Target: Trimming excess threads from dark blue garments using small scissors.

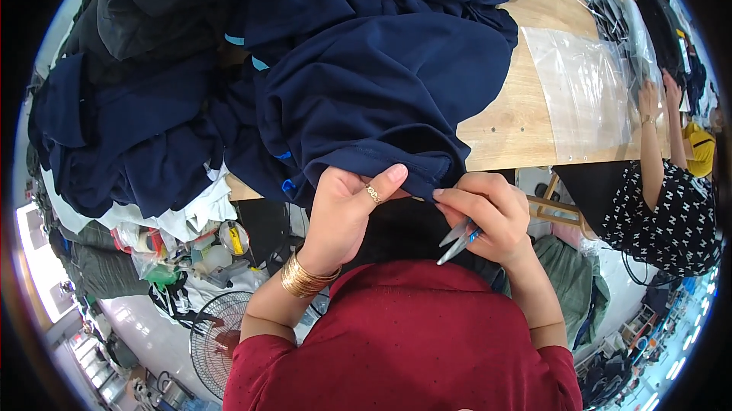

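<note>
Head view: navy garment (381, 68) over table (496, 136), opening (436, 167) at near side.
Left hand (347, 209): fingers pinching opening.
Right hand (492, 213): fingertips pinching opening's right corner, cradling thread snips (461, 240).
Blades (451, 251): slanting lower-left, away from opening.

cloth (381, 91) I hold: plain navy blue | my snips (457, 248): silver, with a bright blue part | my shirt (442, 335): dark red with tiny dark dots | my bangles (303, 278) and my ring (373, 194): both gold | my table (499, 142): light brown wood grain | co-worker's clothes (663, 220): black with white letter pattern
</note>
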Action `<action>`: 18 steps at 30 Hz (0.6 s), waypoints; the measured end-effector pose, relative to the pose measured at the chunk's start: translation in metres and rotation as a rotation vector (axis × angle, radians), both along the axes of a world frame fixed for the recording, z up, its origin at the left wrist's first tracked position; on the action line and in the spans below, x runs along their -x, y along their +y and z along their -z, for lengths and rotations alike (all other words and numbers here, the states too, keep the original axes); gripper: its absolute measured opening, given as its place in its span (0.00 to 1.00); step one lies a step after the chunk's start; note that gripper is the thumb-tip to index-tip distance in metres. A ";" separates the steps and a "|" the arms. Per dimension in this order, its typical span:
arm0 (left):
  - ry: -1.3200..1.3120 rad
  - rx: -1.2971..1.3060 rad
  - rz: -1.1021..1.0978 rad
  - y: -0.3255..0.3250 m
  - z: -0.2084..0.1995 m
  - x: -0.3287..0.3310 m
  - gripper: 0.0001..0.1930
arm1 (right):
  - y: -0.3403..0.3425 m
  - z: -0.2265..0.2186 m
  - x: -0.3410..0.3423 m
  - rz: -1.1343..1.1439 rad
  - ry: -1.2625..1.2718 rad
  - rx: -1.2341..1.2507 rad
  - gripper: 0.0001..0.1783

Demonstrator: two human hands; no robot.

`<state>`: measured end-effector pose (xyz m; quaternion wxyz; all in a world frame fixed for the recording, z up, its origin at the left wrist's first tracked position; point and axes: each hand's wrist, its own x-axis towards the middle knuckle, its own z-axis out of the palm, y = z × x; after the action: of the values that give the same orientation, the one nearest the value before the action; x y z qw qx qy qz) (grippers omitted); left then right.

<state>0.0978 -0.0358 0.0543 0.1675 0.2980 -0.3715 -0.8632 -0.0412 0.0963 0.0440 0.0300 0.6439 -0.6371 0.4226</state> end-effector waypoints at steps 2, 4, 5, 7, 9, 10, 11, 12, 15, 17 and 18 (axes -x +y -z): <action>-0.007 -0.057 0.004 0.000 -0.001 0.003 0.08 | 0.002 0.001 0.001 0.038 0.041 -0.012 0.16; -0.010 -0.115 0.004 0.001 -0.002 0.004 0.09 | 0.002 -0.002 0.000 0.034 0.024 -0.026 0.17; -0.011 -0.115 0.006 0.002 0.000 0.004 0.09 | 0.002 -0.004 0.000 0.030 0.008 -0.040 0.17; 0.004 -0.032 -0.013 0.003 0.007 0.004 0.08 | 0.003 -0.008 -0.001 0.047 -0.113 -0.077 0.18; 0.008 0.000 -0.008 0.003 0.006 0.003 0.08 | 0.006 -0.014 -0.001 0.074 -0.289 -0.131 0.22; 0.010 0.033 -0.006 0.003 0.006 0.002 0.08 | 0.006 -0.019 0.001 0.095 -0.316 -0.143 0.21; 0.009 0.033 -0.006 0.003 0.004 0.003 0.08 | 0.006 -0.024 0.002 0.116 -0.342 -0.156 0.21; -0.002 0.045 -0.004 0.003 0.002 0.004 0.07 | 0.006 -0.030 0.004 0.123 -0.380 -0.182 0.20; -0.003 0.083 -0.020 0.004 0.002 0.007 0.08 | 0.008 -0.037 0.007 0.148 -0.461 -0.402 0.21; 0.008 0.110 -0.036 0.004 0.002 0.008 0.09 | 0.005 -0.035 0.005 0.177 -0.465 -0.382 0.19; 0.024 0.123 -0.037 0.005 0.001 0.008 0.09 | 0.004 -0.034 0.003 0.205 -0.468 -0.365 0.18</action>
<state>0.0901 -0.0307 0.0533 0.2058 0.2834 -0.4164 -0.8390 -0.0440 0.1003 0.0782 -0.1911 0.4565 -0.7535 0.4328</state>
